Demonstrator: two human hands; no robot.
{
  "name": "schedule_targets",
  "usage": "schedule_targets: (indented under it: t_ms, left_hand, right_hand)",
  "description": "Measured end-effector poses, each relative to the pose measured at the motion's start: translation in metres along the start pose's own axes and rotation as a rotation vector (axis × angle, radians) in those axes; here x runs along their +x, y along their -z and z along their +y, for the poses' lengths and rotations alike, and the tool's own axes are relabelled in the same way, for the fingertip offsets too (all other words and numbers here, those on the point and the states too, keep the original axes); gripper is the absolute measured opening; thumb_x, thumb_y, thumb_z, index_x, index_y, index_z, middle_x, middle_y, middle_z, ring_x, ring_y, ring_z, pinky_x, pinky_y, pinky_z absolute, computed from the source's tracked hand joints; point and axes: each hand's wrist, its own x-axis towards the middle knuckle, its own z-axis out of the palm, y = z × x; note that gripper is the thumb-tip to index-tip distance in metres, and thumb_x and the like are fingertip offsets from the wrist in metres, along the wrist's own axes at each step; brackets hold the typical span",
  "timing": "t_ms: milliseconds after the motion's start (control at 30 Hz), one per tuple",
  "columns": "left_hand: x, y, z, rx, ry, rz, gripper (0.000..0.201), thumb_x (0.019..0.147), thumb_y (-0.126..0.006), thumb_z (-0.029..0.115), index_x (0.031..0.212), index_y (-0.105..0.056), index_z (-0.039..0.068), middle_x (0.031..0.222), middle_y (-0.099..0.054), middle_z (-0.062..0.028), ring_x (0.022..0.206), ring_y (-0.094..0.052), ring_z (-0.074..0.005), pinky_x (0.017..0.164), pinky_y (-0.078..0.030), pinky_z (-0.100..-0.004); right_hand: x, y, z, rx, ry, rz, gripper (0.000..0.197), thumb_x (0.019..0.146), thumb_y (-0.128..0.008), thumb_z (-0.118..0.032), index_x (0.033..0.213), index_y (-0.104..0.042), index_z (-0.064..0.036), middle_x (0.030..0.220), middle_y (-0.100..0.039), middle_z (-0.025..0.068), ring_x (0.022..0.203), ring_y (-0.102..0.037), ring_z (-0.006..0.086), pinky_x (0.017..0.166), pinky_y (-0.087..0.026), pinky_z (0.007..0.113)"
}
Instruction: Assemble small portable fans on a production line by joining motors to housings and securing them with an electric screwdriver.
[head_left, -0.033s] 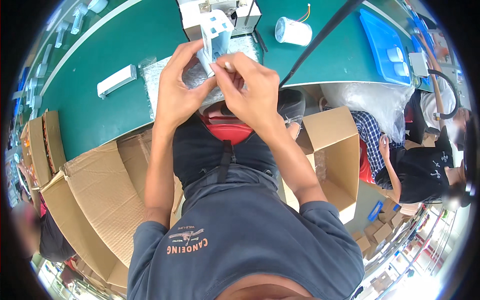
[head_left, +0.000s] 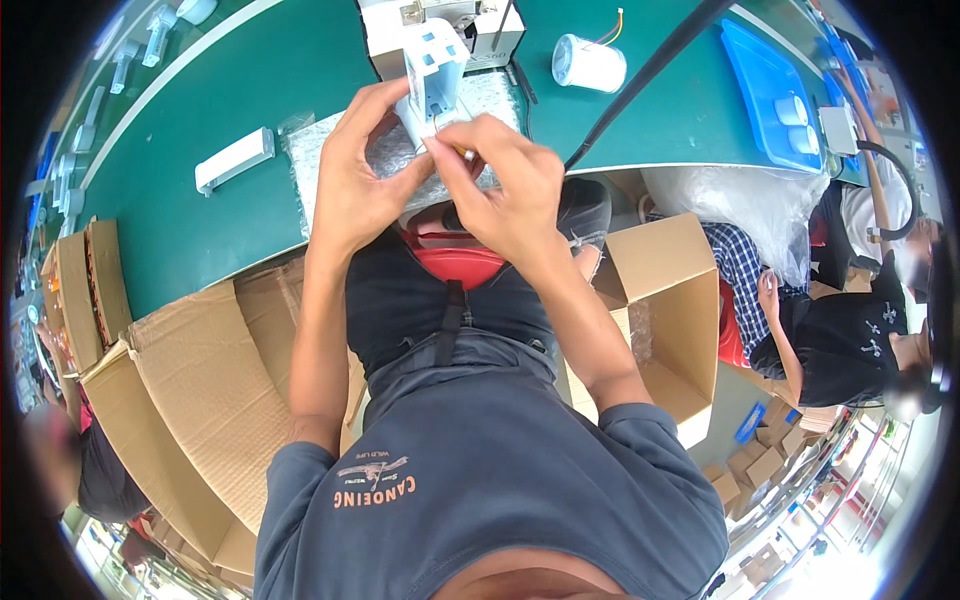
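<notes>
A white plastic housing [head_left: 437,62] with square holes in its top end stands tilted over bubble wrap at the table's near edge. My left hand [head_left: 362,165] is closed round its left side, thumb near the lower edge. My right hand [head_left: 505,175] is pinched at the housing's lower right, fingertips close to the left thumb. A thin wire seems to run from the housing into that pinch, and a small yellowish bit shows between the fingers. What exactly the right fingers hold is mostly hidden.
Behind the housing stands a white-and-black machine [head_left: 455,25]. A white cylinder [head_left: 590,63] with coloured wires lies right of it, near a dark slanting rod [head_left: 640,85]. A long white part [head_left: 235,160] lies left. A blue tray [head_left: 755,100] holds white cups. Open cartons [head_left: 665,330] flank me; people sit nearby.
My right hand has shifted slightly; its fingers have curled, and the small white piece seen earlier between them no longer shows. The left hand and the housing stay almost in place.
</notes>
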Motion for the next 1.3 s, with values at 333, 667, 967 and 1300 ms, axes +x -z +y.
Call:
schedule_targets:
  t_ms: [333, 667, 967, 1300]
  left_hand:
    - [0.000, -0.007, 0.010, 0.072, 0.089, 0.027, 0.065, 0.070, -0.093, 0.014, 0.126, -0.064, 0.000, 0.111, -0.069, -0.0126, 0.102, -0.068, -0.0251, 0.092, -0.053, -0.0344]
    - [-0.002, 0.005, 0.006, -0.097, 0.101, -0.052, 0.062, 0.075, -0.089, 0.007, 0.130, -0.061, 0.001, 0.118, -0.068, -0.0113, 0.111, -0.066, -0.0235, 0.100, -0.050, -0.0353]
    - [-0.001, 0.021, 0.012, 0.204, 0.044, -0.028, 0.068, 0.077, -0.089, 0.011, 0.136, -0.057, -0.001, 0.127, -0.066, -0.0142, 0.117, -0.065, -0.0263, 0.105, -0.048, -0.0368]
    - [-0.004, 0.016, 0.005, 0.124, 0.134, 0.049, 0.071, 0.074, -0.091, 0.012, 0.135, -0.057, 0.003, 0.120, -0.070, -0.0158, 0.112, -0.067, -0.0280, 0.100, -0.051, -0.0389]
  right_hand:
    - [-0.011, 0.030, -0.001, -0.040, 0.005, 0.052, 0.017, 0.084, -0.078, -0.005, 0.097, -0.069, 0.0002, 0.071, -0.067, 0.0085, 0.057, -0.065, 0.0183, 0.058, -0.052, 0.029]
    - [0.182, 0.066, -0.039, 0.418, 0.099, 0.041, 0.027, 0.104, -0.064, -0.015, 0.124, -0.058, 0.0013, 0.091, -0.065, 0.0041, 0.079, -0.060, 0.0089, 0.072, -0.048, 0.023]
    - [0.168, 0.049, -0.031, 1.238, 0.174, -0.263, 0.030, 0.106, -0.059, -0.023, 0.122, -0.048, 0.0004, 0.079, -0.060, 0.0127, 0.052, -0.057, 0.0158, 0.046, -0.046, 0.025]
    - [0.218, 0.018, -0.038, 0.652, 0.553, 0.067, 0.025, 0.105, -0.064, -0.019, 0.121, -0.056, -0.0008, 0.081, -0.061, 0.0022, 0.052, -0.053, 0.0075, 0.044, -0.044, 0.022]
